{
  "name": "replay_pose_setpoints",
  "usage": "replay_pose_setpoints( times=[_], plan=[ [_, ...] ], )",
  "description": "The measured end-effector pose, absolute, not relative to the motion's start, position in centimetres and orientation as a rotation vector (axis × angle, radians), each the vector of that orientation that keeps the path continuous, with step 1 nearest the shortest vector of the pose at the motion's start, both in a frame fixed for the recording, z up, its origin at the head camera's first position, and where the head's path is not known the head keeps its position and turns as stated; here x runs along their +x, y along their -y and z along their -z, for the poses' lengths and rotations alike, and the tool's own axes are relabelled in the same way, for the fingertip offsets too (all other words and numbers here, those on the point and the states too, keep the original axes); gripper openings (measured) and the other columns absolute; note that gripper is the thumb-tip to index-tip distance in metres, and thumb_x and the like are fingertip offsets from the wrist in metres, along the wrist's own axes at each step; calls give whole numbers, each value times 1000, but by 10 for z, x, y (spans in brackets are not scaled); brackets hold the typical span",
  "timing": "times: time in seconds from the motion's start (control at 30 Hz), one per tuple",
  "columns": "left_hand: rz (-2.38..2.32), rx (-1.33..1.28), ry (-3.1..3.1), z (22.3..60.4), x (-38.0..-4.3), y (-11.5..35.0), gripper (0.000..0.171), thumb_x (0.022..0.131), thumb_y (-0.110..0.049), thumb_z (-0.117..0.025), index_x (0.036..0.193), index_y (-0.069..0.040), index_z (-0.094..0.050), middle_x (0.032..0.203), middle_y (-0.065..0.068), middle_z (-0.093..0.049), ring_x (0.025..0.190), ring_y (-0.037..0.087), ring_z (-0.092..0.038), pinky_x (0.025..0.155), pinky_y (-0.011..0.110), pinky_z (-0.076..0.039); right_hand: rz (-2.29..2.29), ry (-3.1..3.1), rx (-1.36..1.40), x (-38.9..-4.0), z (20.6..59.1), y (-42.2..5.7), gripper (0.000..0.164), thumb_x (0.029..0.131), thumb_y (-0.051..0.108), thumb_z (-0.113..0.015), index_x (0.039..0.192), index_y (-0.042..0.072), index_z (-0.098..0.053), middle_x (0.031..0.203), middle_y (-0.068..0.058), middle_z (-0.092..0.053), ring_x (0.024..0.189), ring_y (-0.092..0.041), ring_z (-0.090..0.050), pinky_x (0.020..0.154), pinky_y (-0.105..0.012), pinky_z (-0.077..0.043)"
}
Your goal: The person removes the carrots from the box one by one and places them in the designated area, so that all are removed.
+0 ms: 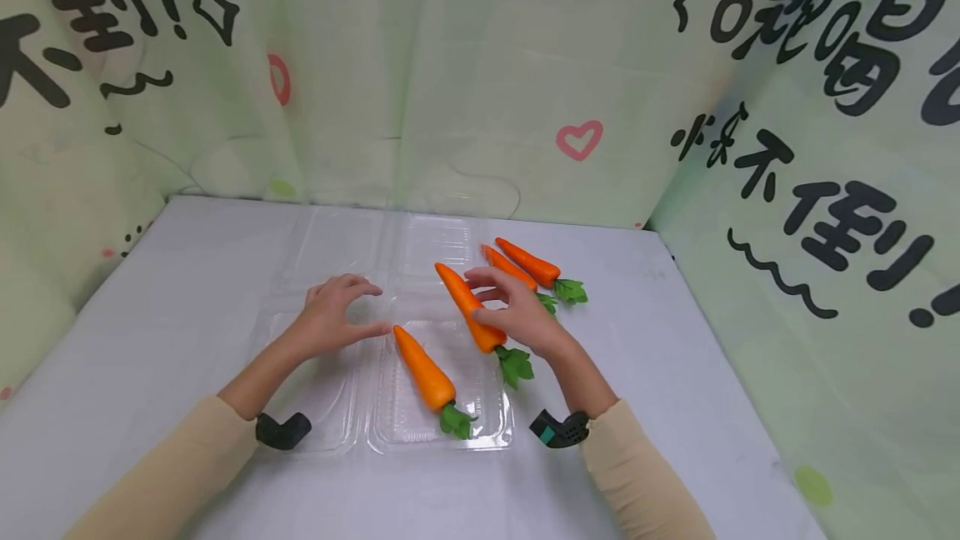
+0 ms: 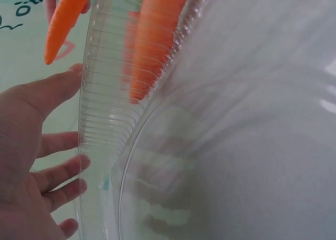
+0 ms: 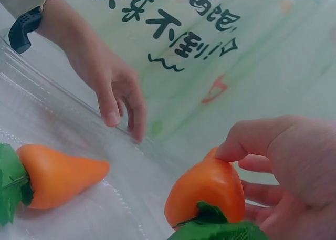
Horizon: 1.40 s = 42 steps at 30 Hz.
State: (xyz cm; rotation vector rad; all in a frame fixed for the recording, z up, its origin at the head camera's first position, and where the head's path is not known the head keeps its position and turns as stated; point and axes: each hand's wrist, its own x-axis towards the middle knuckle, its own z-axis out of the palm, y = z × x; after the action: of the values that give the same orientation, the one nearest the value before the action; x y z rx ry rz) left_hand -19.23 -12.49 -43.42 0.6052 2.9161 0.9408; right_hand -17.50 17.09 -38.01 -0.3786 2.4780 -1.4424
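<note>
My right hand (image 1: 519,317) holds an orange carrot (image 1: 462,298) between thumb and fingers, its green leaves toward me, over a clear plastic container (image 1: 442,447). In the right wrist view the thumb presses the side of this carrot (image 3: 205,192). Another carrot (image 1: 426,369) lies in the container's right half, tip pointing away from me. My left hand (image 1: 330,319) is spread with loosely bent fingers over the container's left half, its thumb near the tip of the lying carrot. In the left wrist view its fingertips are right at the clear wall (image 2: 97,119), holding nothing.
Two more carrots, one (image 1: 528,259) behind the other (image 1: 510,267), lie on the white table (image 1: 630,357) at the back right. More clear plastic trays (image 1: 438,232) are behind the container. A pale green printed curtain (image 1: 465,82) encloses the back and sides.
</note>
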Motion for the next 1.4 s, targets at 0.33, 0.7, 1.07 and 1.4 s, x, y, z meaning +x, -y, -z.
replay_pose_setpoints(
  times=[0.33,0.7,1.07,1.4],
  plan=[
    [-895,599,-2974,433,-190,118,61,79,-48,-75,126,-12,-62,129,16,-56,123,36,-47,105,59,-28,1482,-2501,-355,-175,383,-179,45,89,9,-63,133,17,-54,135,-5,-56,118,-26,-56,93,-40,-55],
    [-846,617,-3003,432,-192,114,55,80,-46,-74,122,-12,-64,125,15,-55,119,34,-46,103,58,-30,1517,-2506,-328,-175,384,-188,48,88,8,-64,135,14,-53,135,-7,-56,119,-28,-55,94,-40,-55],
    [-899,677,-3041,436,-196,113,43,78,-35,-76,110,-8,-66,119,15,-54,111,34,-47,91,51,-33,1533,-2529,-301,-174,384,-202,47,89,12,-65,134,16,-54,135,-8,-55,121,-31,-54,99,-44,-51],
    [-883,651,-3038,431,-198,112,39,81,-33,-74,110,-8,-66,120,16,-53,113,35,-46,91,52,-33,1528,-2534,-213,-171,388,-215,44,89,13,-64,132,19,-55,137,-7,-53,124,-30,-52,92,-42,-55]
  ],
)
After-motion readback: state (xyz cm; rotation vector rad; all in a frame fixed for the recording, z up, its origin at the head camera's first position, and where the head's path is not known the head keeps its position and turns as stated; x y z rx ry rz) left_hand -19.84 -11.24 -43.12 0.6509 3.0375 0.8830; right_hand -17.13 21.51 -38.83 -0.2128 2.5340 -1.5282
